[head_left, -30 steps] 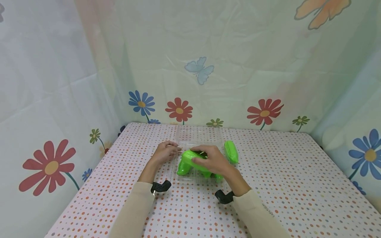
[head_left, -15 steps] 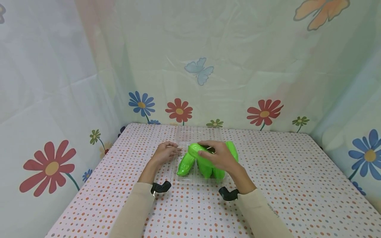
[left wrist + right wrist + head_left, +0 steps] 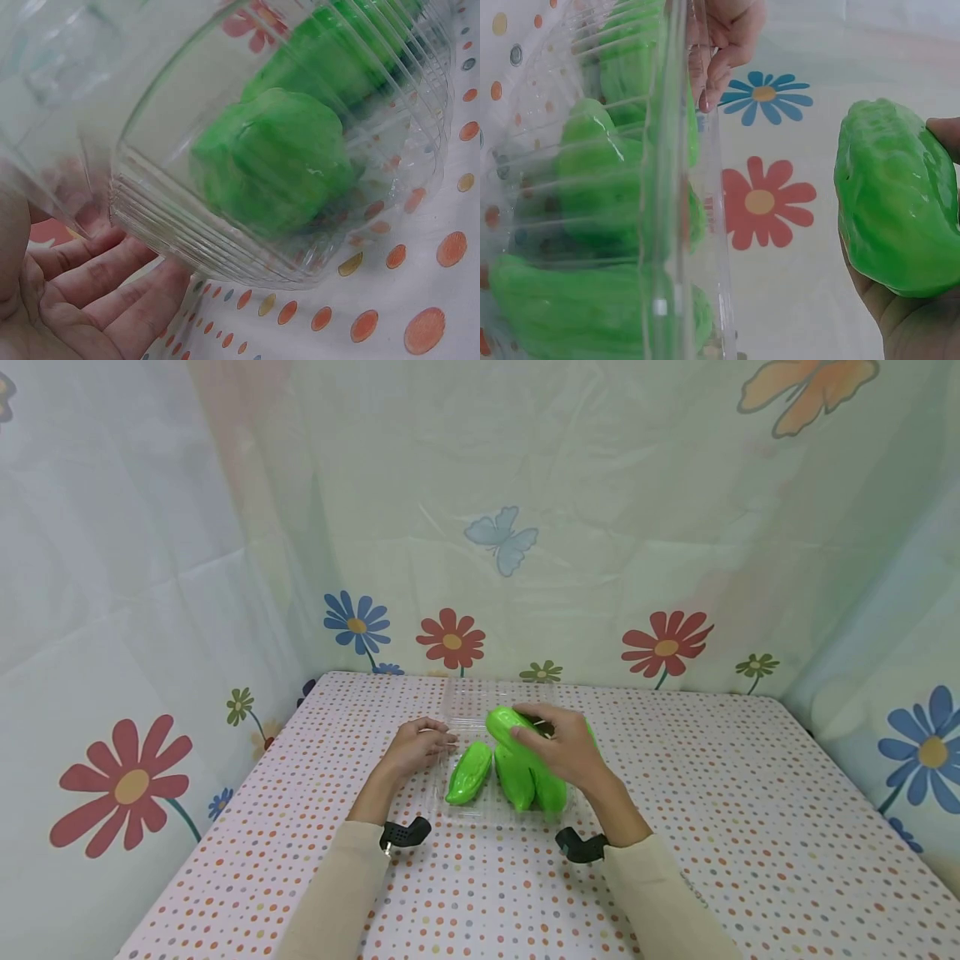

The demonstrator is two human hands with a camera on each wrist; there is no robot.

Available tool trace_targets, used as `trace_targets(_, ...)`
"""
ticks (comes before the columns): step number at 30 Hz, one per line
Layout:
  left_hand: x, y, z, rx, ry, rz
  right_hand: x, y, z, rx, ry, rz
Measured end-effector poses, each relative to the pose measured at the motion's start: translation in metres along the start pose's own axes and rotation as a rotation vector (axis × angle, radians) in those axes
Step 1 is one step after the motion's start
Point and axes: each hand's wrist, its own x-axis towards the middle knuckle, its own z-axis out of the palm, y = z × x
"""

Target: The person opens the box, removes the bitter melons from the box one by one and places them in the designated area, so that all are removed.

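My right hand [image 3: 558,743] grips a glossy green, ridged gourd [image 3: 504,727], raised over the back right of a clear plastic container [image 3: 480,811]. In the right wrist view the gripped gourd [image 3: 892,195] is apart from the container wall, with fingers and thumb around it. Inside the container lie a green gourd at the left [image 3: 469,772], one in the middle [image 3: 514,779] and one at the right [image 3: 551,789]. At the container's left edge is my left hand [image 3: 420,746], its fingers extended; in the left wrist view the fingertips touch the ribbed corner [image 3: 150,202].
The container's clear lid [image 3: 498,697] stands open towards the back. Another green gourd [image 3: 592,735] lies on the right, mostly hidden behind my right hand. A dotted cloth [image 3: 735,810] covers the table, and flowered curtains [image 3: 570,568] stand behind and beside it.
My right hand has lifted the gripped gourd up and to the right from over the container's middle, uncovering the gourds below. The left hand has stayed in place.
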Motion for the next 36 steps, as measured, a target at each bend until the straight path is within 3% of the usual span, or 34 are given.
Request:
trace_targets(15,0.000,0.000,-0.001,-0.001,-0.006,-0.009,0.001,0.003,-0.012,-0.009,0.065,0.018)
trace_targets(36,0.003,-0.003,-0.002,0.009,-0.006,-0.011,0.001,0.023,-0.031,-0.054,0.223,0.162)
